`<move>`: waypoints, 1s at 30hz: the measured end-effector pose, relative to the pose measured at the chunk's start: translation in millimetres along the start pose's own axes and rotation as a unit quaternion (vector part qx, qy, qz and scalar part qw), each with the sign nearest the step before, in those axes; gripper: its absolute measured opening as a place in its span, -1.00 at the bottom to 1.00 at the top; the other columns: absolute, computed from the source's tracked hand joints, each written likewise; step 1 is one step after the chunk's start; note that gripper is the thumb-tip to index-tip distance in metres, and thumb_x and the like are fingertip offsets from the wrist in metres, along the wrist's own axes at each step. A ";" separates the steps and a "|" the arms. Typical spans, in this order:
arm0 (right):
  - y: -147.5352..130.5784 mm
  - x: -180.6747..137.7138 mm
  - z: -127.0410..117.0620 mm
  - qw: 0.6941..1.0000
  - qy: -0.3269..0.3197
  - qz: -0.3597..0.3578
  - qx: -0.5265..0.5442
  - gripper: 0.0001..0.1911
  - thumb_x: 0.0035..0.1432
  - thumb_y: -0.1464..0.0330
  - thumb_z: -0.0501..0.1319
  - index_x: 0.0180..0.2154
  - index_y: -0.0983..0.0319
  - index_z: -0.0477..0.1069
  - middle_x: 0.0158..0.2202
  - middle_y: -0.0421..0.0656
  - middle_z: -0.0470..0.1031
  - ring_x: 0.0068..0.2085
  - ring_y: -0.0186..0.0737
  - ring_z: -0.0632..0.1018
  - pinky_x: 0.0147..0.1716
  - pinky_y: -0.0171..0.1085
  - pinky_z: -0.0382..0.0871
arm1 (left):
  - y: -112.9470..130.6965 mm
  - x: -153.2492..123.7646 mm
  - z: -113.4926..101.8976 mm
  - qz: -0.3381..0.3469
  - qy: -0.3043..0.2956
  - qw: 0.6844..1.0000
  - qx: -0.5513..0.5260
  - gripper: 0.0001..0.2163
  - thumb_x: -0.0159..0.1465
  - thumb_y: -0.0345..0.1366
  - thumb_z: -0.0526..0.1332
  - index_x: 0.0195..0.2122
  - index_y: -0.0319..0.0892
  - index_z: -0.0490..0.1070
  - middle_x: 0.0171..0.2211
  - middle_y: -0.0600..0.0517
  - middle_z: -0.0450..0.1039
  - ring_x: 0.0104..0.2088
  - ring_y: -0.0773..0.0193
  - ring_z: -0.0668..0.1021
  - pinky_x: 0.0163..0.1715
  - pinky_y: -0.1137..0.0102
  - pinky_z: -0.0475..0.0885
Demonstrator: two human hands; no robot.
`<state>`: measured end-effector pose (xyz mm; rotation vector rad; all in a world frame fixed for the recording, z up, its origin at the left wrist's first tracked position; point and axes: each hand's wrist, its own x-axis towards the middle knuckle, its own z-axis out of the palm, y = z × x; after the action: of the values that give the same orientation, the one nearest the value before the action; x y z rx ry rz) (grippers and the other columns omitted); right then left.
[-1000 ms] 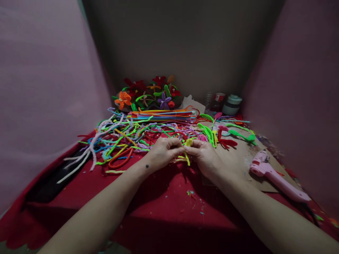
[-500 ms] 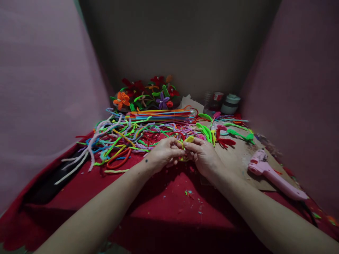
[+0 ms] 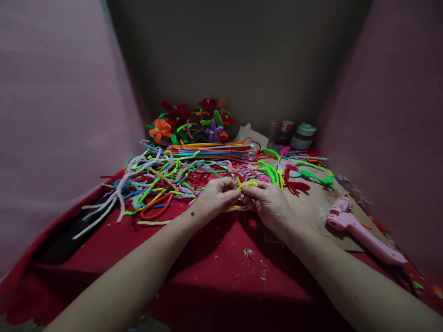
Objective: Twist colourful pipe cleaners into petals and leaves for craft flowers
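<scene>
A fuzzy yellow pipe cleaner (image 3: 249,183) is pinched between my two hands above the red cloth, near the middle of the table. My left hand (image 3: 221,196) closes thumb and fingers on its left end. On the other side, my right hand (image 3: 266,199) grips it with thumb and forefinger. Part of the yellow piece hangs below the fingers, and its exact shape is hidden by them. Just beyond the hands lie green leaf-shaped pieces (image 3: 269,171) and a red petal piece (image 3: 294,182), both made of pipe cleaner.
A tangle of coloured pipe cleaners (image 3: 162,177) spreads left, with a bundle of straight ones (image 3: 211,150) behind. Finished flowers (image 3: 214,132) stand at the back. At right, a pink glue gun (image 3: 363,233) rests partly on a board (image 3: 311,212). A lidded jar (image 3: 303,137) stands at the back right.
The yellow pipe cleaner has turned slightly between the fingers and now lies flatter toward the right hand. Both hands keep their pinch. The whole view has shifted a little.
</scene>
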<state>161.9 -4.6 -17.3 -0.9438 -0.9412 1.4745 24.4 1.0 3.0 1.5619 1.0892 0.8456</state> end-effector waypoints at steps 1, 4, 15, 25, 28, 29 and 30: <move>0.7 0.5 -0.3 1.000 0.005 0.001 -0.007 -0.88 -0.26 0.40 0.26 -0.61 0.29 0.34 -0.69 -0.29 0.28 -0.64 -0.45 0.27 -0.65 -0.39 0.11 | -0.2 -0.1 0.0 0.005 0.000 1.000 0.006 -0.87 0.06 -0.30 0.17 -0.52 -0.25 0.29 -0.70 0.21 0.14 -0.68 0.53 0.16 -0.69 0.58 0.04; 3.5 2.3 -1.3 1.000 0.013 -0.008 -0.025 -0.89 -0.24 0.39 0.26 -0.61 0.29 0.35 -0.71 -0.30 0.27 -0.67 -0.46 0.24 -0.67 -0.39 0.06 | -0.8 -0.6 0.9 0.012 -0.002 1.000 0.023 -0.88 0.06 -0.31 0.15 -0.55 -0.25 0.28 -0.71 0.20 0.13 -0.68 0.52 0.16 -0.68 0.57 0.05; 0.8 -0.3 -2.8 0.999 -0.027 -0.025 -0.038 -0.85 -0.17 0.36 0.23 -0.63 0.28 0.32 -0.69 -0.28 0.26 -0.64 -0.43 0.25 -0.65 -0.36 0.07 | -3.6 -1.1 -2.5 -0.006 0.007 1.000 0.015 -0.85 0.06 -0.26 0.17 -0.53 -0.24 0.30 -0.71 0.20 0.15 -0.70 0.51 0.18 -0.70 0.56 0.06; -1.7 -0.4 -2.7 0.998 -0.017 -0.014 -0.054 -0.84 -0.19 0.39 0.22 -0.68 0.28 0.30 -0.71 -0.28 0.25 -0.66 -0.44 0.22 -0.67 -0.36 0.01 | -1.4 0.2 -1.5 0.020 0.030 0.999 -0.024 -0.73 0.02 -0.32 0.24 -0.23 -0.21 0.30 -0.69 0.23 0.22 -0.75 0.51 0.24 -0.75 0.57 0.10; -1.3 0.3 -3.3 0.999 -0.029 -0.008 -0.041 -0.86 -0.19 0.38 0.23 -0.67 0.28 0.33 -0.70 -0.26 0.28 -0.65 -0.42 0.25 -0.67 -0.36 0.05 | -0.4 -0.7 -2.0 0.013 0.003 0.998 -0.054 -0.73 0.04 -0.31 0.24 -0.21 -0.20 0.31 -0.70 0.23 0.23 -0.76 0.51 0.24 -0.76 0.58 0.12; -1.1 0.5 -3.4 0.999 -0.033 -0.007 -0.037 -0.86 -0.19 0.37 0.23 -0.66 0.29 0.34 -0.69 -0.26 0.29 -0.65 -0.42 0.26 -0.66 -0.36 0.06 | -0.2 -1.1 -1.9 0.012 0.000 0.998 -0.060 -0.76 0.05 -0.30 0.24 -0.24 -0.20 0.32 -0.70 0.22 0.24 -0.75 0.51 0.24 -0.75 0.58 0.13; -0.9 0.5 -3.4 0.999 -0.035 -0.007 -0.033 -0.86 -0.18 0.37 0.23 -0.65 0.29 0.34 -0.69 -0.25 0.29 -0.65 -0.42 0.27 -0.66 -0.36 0.07 | 0.1 -1.6 -1.7 0.013 0.000 0.998 -0.064 -0.79 0.07 -0.29 0.23 -0.27 -0.19 0.32 -0.69 0.21 0.25 -0.75 0.51 0.25 -0.75 0.58 0.14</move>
<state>165.3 -3.9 -17.8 -0.9358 -1.0517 1.4807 22.3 0.1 3.6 1.4711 0.9965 0.9142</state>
